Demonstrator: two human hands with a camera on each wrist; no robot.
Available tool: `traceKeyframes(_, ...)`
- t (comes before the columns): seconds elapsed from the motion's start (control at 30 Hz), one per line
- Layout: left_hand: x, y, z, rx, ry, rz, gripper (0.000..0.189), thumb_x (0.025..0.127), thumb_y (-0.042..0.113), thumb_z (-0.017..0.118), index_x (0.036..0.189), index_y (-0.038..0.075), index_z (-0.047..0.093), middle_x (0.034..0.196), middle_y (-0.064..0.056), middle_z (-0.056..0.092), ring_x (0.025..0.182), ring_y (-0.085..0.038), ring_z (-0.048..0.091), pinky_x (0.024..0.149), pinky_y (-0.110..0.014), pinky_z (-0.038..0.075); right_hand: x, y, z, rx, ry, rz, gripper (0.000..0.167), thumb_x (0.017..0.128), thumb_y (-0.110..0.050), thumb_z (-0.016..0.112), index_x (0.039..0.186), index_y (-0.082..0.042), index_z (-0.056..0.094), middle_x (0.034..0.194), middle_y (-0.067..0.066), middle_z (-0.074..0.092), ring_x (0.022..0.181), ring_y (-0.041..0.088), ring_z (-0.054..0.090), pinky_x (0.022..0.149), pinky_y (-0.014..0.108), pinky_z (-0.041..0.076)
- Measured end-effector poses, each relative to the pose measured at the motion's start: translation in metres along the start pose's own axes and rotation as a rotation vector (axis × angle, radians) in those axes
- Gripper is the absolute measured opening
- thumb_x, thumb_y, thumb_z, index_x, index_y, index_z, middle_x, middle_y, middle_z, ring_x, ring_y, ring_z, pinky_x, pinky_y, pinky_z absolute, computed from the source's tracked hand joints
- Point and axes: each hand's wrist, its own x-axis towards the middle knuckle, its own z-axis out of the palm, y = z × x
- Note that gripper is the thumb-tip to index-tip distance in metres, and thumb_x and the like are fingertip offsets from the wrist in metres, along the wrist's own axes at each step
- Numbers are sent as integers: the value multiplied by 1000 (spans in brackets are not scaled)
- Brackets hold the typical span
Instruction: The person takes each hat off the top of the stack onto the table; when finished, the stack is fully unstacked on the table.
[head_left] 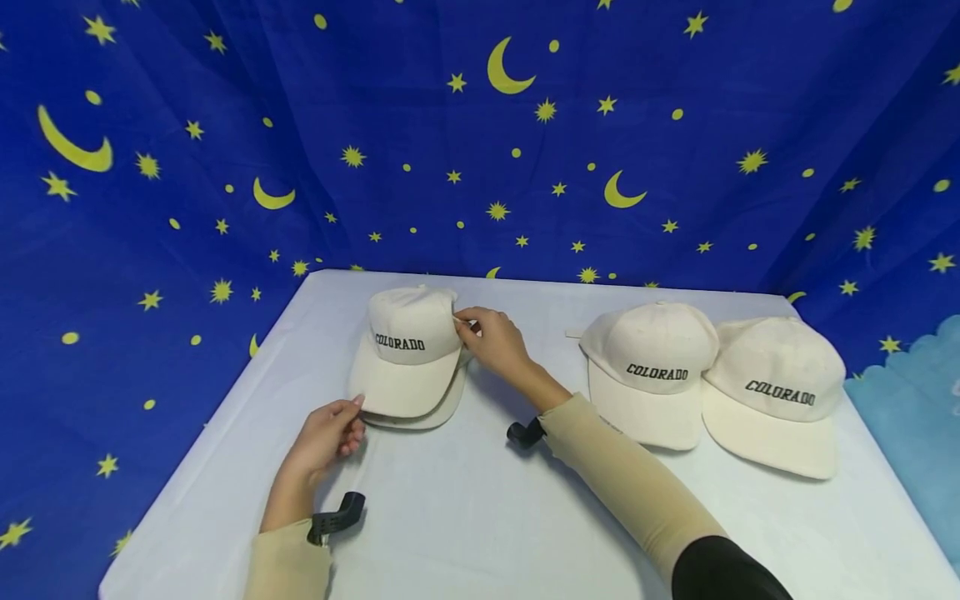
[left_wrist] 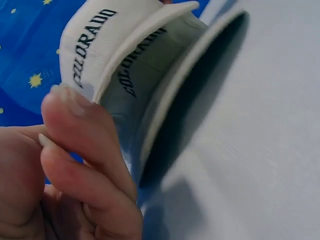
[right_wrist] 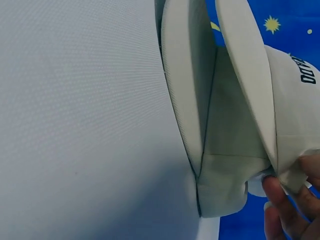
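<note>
Toward the left of the table, a cream baseball cap (head_left: 405, 386) lettered COLORADO sits over a second cream cap (head_left: 438, 414), whose brim shows below. My left hand (head_left: 322, 437) pinches the front left corner of the upper brim between thumb and fingers. At the right side of the same upper cap, my right hand (head_left: 495, 343) pinches its lower edge. In the left wrist view a gap separates the upper brim from the lower cap's brim (left_wrist: 165, 100), and lettering shows between them. The right wrist view shows the lower cap's side (right_wrist: 222, 187) against the table.
Two more cream COLORADO caps stand side by side on the right, one cap (head_left: 652, 375) overlapping the other (head_left: 776, 392). A white cloth covers the table (head_left: 450, 517). Behind it hangs a blue curtain (head_left: 420, 108) with yellow moons and stars.
</note>
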Motion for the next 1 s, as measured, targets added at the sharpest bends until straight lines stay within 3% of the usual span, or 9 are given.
traceKeyframes(0.27, -4, 1, -2, -116, -29, 19, 33, 107, 31, 56, 84, 8, 47, 64, 3, 51, 51, -6, 46, 46, -18, 38, 0, -1, -6, 40, 47, -32, 23, 103, -27, 64, 119, -15, 75, 113, -1, 74, 87, 12, 67, 64, 30, 53)
traceKeyframes(0.67, -18, 7, -2, -122, 20, 32, 29, 104, 29, 63, 88, 9, 48, 61, 2, 52, 48, -7, 48, 44, -19, 38, 1, -16, -14, 44, 91, -96, 20, 103, -22, 64, 117, -15, 75, 116, -2, 73, 93, 13, 68, 69, 29, 54)
traceKeyframes(1.0, -29, 21, 0, -141, 15, 92, 26, 100, 24, 69, 85, 10, 54, 58, 3, 53, 45, -6, 49, 43, -19, 38, -1, -31, -40, 98, 174, -176, 17, 101, -15, 65, 115, -10, 75, 112, 2, 74, 91, 15, 68, 72, 28, 56)
